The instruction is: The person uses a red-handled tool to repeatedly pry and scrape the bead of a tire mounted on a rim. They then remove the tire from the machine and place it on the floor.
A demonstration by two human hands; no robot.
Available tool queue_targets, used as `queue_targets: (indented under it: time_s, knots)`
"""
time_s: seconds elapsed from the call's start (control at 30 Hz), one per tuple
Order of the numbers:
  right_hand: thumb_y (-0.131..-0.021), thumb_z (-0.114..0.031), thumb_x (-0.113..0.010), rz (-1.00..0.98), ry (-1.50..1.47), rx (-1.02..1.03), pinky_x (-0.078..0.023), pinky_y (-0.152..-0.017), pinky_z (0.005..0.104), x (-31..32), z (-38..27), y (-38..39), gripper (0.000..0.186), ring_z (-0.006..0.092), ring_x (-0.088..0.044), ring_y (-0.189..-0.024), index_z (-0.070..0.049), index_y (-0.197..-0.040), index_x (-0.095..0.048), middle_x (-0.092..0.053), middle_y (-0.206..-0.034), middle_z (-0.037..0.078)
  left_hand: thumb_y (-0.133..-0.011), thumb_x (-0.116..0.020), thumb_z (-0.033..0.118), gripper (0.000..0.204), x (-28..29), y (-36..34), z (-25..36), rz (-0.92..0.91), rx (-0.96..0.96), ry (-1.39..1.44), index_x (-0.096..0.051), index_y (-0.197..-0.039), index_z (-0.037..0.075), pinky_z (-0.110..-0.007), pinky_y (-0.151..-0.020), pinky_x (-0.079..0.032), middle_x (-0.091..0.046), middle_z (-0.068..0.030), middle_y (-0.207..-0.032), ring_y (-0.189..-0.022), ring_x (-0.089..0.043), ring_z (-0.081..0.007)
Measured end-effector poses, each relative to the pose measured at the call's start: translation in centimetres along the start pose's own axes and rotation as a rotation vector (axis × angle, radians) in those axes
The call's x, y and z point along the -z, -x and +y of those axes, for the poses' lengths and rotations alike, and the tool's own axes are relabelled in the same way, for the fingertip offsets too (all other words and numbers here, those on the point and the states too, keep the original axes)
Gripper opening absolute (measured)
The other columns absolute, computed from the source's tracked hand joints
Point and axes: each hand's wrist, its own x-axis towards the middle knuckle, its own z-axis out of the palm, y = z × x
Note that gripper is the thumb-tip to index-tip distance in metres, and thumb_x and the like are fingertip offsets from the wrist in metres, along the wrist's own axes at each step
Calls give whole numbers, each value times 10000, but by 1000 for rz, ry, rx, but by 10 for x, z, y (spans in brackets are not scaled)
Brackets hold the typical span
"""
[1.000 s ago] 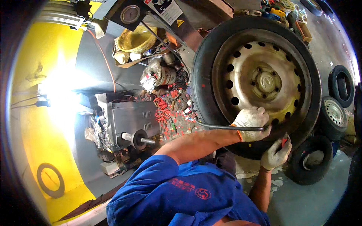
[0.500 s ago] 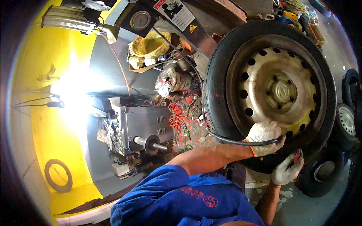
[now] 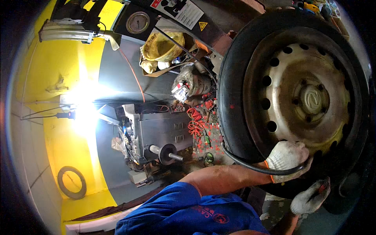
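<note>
A car wheel with a pale steel rim [image 3: 309, 98] and a black tyre [image 3: 235, 90] stands upright at the right. My left hand [image 3: 288, 158], in a white glove with an orange cuff, rests on the lower edge of the rim and is closed around a thin black hose [image 3: 250, 166] that curves in from the tyre's left side. My right hand [image 3: 311, 196], also in a white glove, lies lower against the tyre's bottom sidewall. Its fingers are curled and partly hidden. My blue sleeve [image 3: 184, 207] fills the lower middle.
A grey machine [image 3: 160, 135] with a projecting shaft [image 3: 168, 152] stands left of the wheel. Red clips and coiled cable [image 3: 196, 125] lie scattered beside it. A yellow hard hat [image 3: 162, 45] and a round gauge [image 3: 138, 22] sit above. Bright glare [image 3: 84, 113] falls on the yellow wall.
The wheel has come closer and shifted right in the view. Both hands have stayed at its lower edge, the left still on the black hose.
</note>
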Motion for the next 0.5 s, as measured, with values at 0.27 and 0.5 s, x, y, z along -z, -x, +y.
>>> queue_targets:
  time_s: [0.27,0.5]
  knots:
    - [-995,15,-615,-1,-18,-16,-577,-875,407,-6,-2,0,253,370,-699,-1028,96,-1234,-631,-680,-1226,278,-865,-707,306,304,-5,3,-4,51,-40,-39,-620,-693,70,-436,-597,-541,-606,-116,-738,-692,-661,-317]
    - [-998,-26,-639,14,-59,19,-557,-976,389,-7,15,4,293,313,-696,-1124,45,-1281,-651,-700,-1249,226,-802,-766,209,244,-4,-3,-7,229,-132,45,-616,-644,97,-456,-569,-525,-593,-119,-673,-614,-619,-352]
